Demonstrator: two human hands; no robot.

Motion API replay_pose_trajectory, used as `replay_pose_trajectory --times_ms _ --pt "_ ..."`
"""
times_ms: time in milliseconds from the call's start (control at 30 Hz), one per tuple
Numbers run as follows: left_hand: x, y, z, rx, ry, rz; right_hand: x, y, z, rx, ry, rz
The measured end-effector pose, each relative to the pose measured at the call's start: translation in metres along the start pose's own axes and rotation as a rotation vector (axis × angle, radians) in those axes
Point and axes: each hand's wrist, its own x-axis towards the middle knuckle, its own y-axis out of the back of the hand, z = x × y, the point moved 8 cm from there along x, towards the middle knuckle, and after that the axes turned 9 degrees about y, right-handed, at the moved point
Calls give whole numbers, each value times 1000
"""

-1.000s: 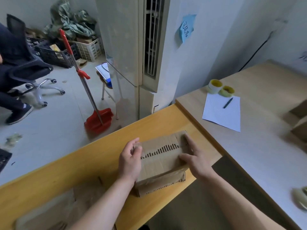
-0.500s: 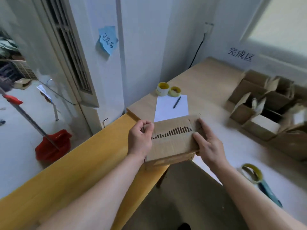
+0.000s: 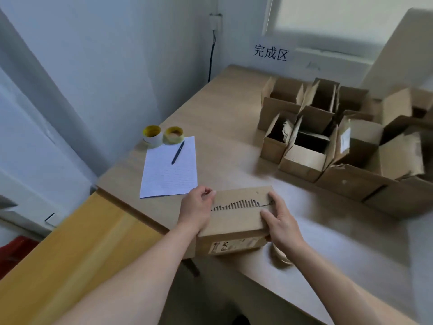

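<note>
We held a small brown cardboard box [image 3: 236,219] between our left hand [image 3: 196,211] and right hand [image 3: 281,222], one gripping each end. It was closed and lay flat, top up. A jagged torn strip along the top bared the corrugation, and a printed label showed on its near side. It was at the near edge of the pale table [image 3: 229,137].

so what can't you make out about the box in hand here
Head view only:
cardboard box: contents hidden by its closed top.
label on its front: too small and blurred to read.
roll below the right hand: mostly hidden by that hand, blurred.
</note>
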Motion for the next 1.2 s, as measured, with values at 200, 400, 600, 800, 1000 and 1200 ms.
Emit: replay_pose_trajectory --times_ms 200,400,600,800,1000,1200 --pt "14 -18 -17 136 -38 56 -3 -10 17 -37 7 -74" --pt "53 -36 11 277 -265 -11 1 -7 16 -25 -36 74" --pt "39 -55 58 671 -693 95 1 -7 20 -112 -62 203" --pt "5 -101 32 1043 -620 -338 0 -6 24 -147 -52 217" --pt "13 -96 44 983 -720 -227 1 -3 38 -184 -151 131" --pt "11 -100 48 979 -756 -190 2 0 39 -258 -169 67"
